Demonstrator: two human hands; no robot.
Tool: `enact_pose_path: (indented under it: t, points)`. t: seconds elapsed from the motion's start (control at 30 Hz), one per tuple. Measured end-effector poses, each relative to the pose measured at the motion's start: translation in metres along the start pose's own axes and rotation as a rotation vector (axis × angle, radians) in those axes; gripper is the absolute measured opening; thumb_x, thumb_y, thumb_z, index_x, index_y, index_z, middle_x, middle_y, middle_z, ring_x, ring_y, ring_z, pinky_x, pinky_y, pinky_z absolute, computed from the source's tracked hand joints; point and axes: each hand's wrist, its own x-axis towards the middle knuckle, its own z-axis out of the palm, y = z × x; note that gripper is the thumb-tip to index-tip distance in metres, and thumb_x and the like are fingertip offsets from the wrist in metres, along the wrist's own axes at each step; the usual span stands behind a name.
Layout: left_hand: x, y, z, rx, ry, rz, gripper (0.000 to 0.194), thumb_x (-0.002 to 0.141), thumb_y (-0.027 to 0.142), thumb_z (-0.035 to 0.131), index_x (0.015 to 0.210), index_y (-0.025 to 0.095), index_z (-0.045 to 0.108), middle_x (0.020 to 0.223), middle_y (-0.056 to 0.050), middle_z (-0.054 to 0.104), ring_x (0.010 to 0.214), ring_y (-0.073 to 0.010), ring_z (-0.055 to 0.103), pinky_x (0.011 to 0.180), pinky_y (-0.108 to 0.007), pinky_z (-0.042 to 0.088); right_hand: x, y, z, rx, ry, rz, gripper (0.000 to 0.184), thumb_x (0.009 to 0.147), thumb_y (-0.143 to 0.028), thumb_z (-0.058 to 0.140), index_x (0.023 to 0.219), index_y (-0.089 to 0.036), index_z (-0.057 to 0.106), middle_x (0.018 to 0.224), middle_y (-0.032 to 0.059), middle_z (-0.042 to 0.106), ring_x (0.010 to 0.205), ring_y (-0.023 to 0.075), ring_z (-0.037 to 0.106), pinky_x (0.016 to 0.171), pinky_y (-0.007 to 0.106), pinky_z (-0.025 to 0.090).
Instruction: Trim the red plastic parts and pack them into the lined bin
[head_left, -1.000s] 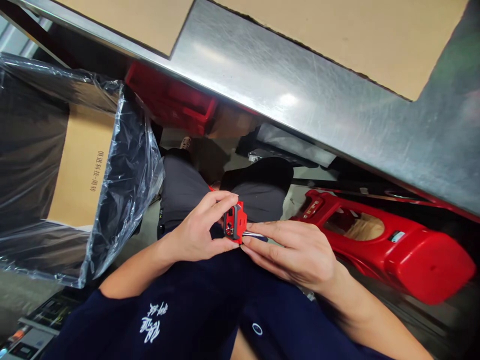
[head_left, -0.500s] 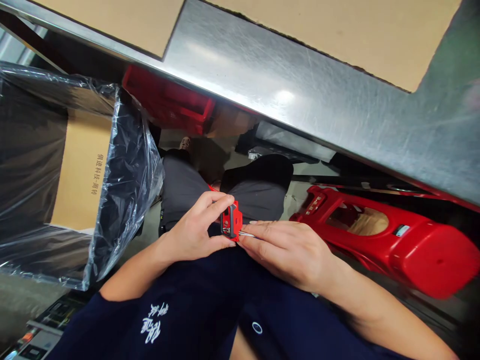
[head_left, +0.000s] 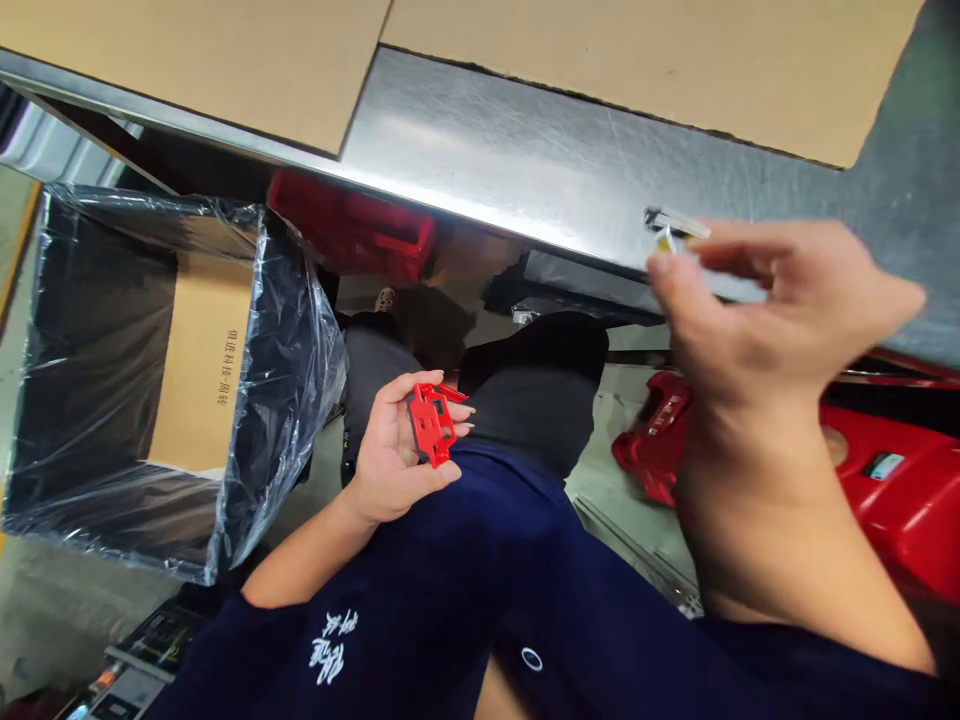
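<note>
Over my lap, my left hand [head_left: 397, 455] holds a small red plastic housing [head_left: 431, 425] with black edging. My thumb grips its lower end, and the other fingers are at its top and behind it. Raised to the right, my right hand [head_left: 765, 300] is beside the front edge of the metal table [head_left: 525, 150]. Pinched between its thumb and forefinger is a small thin silvery piece [head_left: 679, 222] with a dark end and a bit of yellow. Motion blur hides its exact kind. The two hands are far apart.
Cardboard sheets [head_left: 637, 70] lie on the metal table. A dark bin lined with clear plastic [head_left: 259, 400] stands at the left, with a cardboard piece [head_left: 202, 370] inside. Red crates [head_left: 360, 230] sit beneath the table. A red plastic stool [head_left: 900, 480] is at the right.
My right hand has left the red housing and moved up and right to the table edge, carrying the silvery piece. My left hand has turned the housing and still holds it over my lap.
</note>
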Motion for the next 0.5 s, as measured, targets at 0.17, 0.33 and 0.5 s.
enact_pose_path:
  t: [0.17,0.33,0.5]
  points:
    - [-0.005,-0.001,0.002,0.119,0.078,0.035,0.08,0.078,0.056,0.081,0.142,0.035,0.039,0.14,-0.011,0.051,0.117,-0.0227,0.068,0.092,-0.039,0.065,0.025,0.02,0.023,-0.062,-0.039,-0.122,0.016,0.096,-0.03,0.068,0.106,-0.022,0.076,0.117,0.0133,0.076,0.121,0.0384,0.067,0.106,0.063,0.049]
    - [-0.007,-0.009,0.004,0.233,0.067,0.211,0.077,0.082,0.049,0.08,0.143,0.034,0.036,0.139,-0.01,0.051,0.129,-0.0253,0.06,0.105,-0.047,0.058,-0.03,-0.074,0.007,0.483,-0.353,0.038,0.013,0.089,-0.018,0.069,0.101,-0.021,0.076,0.093,0.0058,0.08,0.083,0.0209,0.076,0.079,0.035,0.062]
    - [-0.011,-0.017,0.005,0.292,0.042,0.261,0.079,0.083,0.044,0.082,0.145,0.038,0.034,0.137,-0.009,0.054,0.132,-0.0243,0.057,0.106,-0.053,0.056,-0.067,-0.126,0.005,1.023,-0.972,0.352,0.015,0.085,-0.015,0.061,0.088,-0.017,0.075,0.071,-0.0021,0.074,0.06,0.0121,0.067,0.06,0.022,0.053]
